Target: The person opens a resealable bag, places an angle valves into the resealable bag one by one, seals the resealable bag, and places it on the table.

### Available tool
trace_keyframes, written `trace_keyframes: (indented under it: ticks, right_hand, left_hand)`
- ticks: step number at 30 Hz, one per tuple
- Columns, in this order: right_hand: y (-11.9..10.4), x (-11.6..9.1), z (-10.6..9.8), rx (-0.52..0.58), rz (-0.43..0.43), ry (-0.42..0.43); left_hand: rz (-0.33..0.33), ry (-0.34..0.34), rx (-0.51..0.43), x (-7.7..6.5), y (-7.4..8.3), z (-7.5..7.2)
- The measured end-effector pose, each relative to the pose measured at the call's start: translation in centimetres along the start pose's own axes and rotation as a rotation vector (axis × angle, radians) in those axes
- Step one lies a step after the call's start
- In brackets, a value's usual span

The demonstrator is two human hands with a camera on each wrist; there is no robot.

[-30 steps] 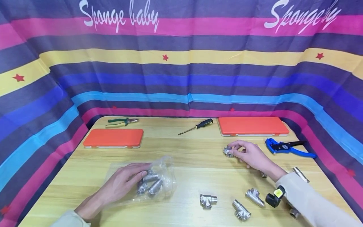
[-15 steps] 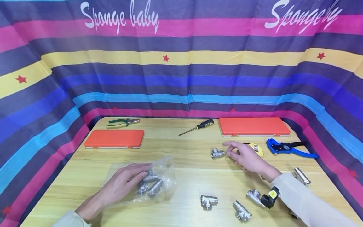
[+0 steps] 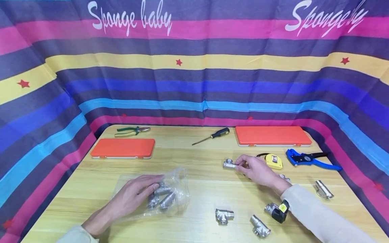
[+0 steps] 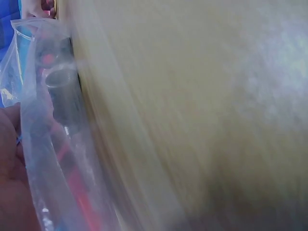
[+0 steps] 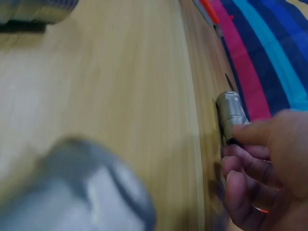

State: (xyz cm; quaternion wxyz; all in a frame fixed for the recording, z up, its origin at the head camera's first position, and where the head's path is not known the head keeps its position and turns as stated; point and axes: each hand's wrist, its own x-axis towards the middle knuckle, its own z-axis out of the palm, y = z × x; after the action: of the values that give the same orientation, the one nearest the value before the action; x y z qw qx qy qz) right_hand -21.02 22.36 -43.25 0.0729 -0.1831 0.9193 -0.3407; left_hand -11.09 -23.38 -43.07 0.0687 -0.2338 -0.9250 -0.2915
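My right hand (image 3: 253,168) pinches the narrow end of a silver metal tee pipe fitting (image 3: 228,164) between thumb and fingers, low at the table's middle right. In the right wrist view the fitting's cylindrical body (image 5: 232,109) points away from the fingertips. On the left, my left hand (image 3: 133,194) holds a clear plastic bag (image 3: 180,179), fingers lying across its top and the thumb along its side. Several metal fittings (image 3: 167,199) lie inside the bag, partly hidden by the hand. The left wrist view shows the bag (image 4: 38,144) hanging beside the fingers.
Loose tee fittings (image 3: 224,216) lie at front right, some partly covered by the right arm. Behind them are a yellow tape measure (image 3: 274,161) and a blue wire stripper (image 3: 310,158). Two orange cases (image 3: 123,147), a screwdriver (image 3: 212,135) and green-handled pliers (image 3: 132,130) line the back.
My right hand left the fitting standing free half a second ago, then moved left and took its narrow end. The fitting has turned and shifted left. My left hand stays on the bag.
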Motion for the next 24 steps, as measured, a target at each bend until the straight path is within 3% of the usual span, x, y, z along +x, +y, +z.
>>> trace_keyframes:
  ticks: [10, 17, 24]
  right_hand:
    - [-5.0, 0.9, 3.7, 0.191, -0.180, -0.178]
    - [-8.7, 1.8, 7.6, 0.159, -0.317, -0.263]
    - [-10.9, 2.8, 10.2, 0.153, -0.350, -0.290]
  left_hand:
    - [-0.014, -0.011, -0.015, 0.0, 0.1, 0.0]
    - [0.004, 0.006, 0.005, 0.0, 0.0, 0.0]
    - [0.000, 0.007, 0.002, -0.1, -0.1, 0.0]
